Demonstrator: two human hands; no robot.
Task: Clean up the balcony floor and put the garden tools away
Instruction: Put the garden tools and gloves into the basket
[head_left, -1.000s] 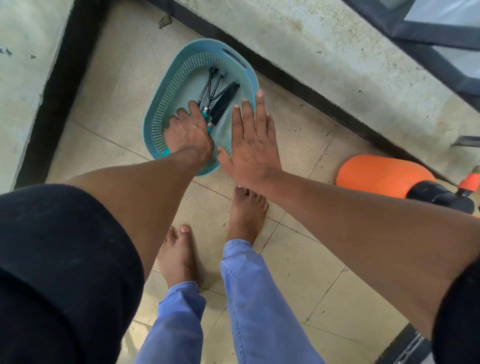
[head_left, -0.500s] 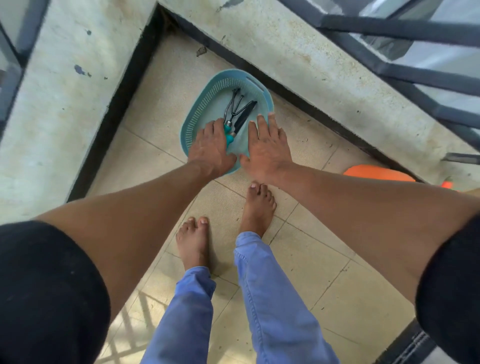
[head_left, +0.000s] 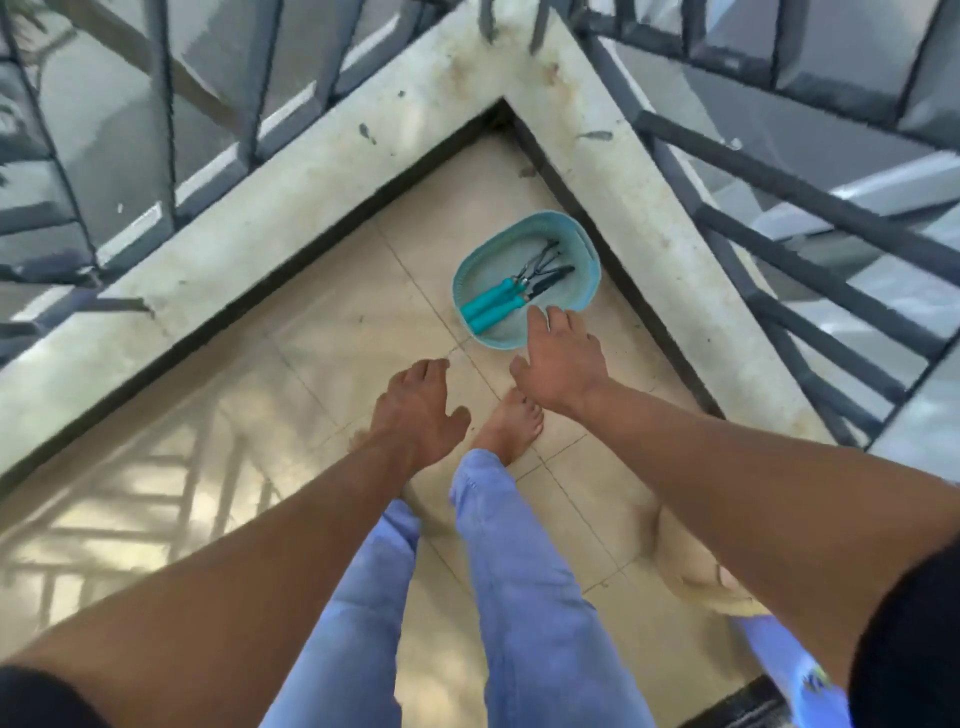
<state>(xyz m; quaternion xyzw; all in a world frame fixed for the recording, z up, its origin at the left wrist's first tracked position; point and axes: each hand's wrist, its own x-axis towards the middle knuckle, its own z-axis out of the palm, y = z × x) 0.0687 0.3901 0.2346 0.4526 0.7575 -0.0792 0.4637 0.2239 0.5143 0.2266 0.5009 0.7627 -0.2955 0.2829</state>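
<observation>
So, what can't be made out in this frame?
- Head view: whether the right hand touches the teal basket rim; its fingers overlap it.
- Tool heads in the basket: small, dark, types unclear.
- Left foot: hidden behind the left hand.

The beige tiled balcony floor (head_left: 332, 332) ran into a corner at twelve o'clock, edged by a dark skirting strip. A teal basket (head_left: 480, 270) sat on the tiles near that corner, toward one o'clock, close beside the right-hand kerb. A bare foot (head_left: 511, 423) stood at centre. Railing shadows lay across the tiles at eight o'clock.
</observation>
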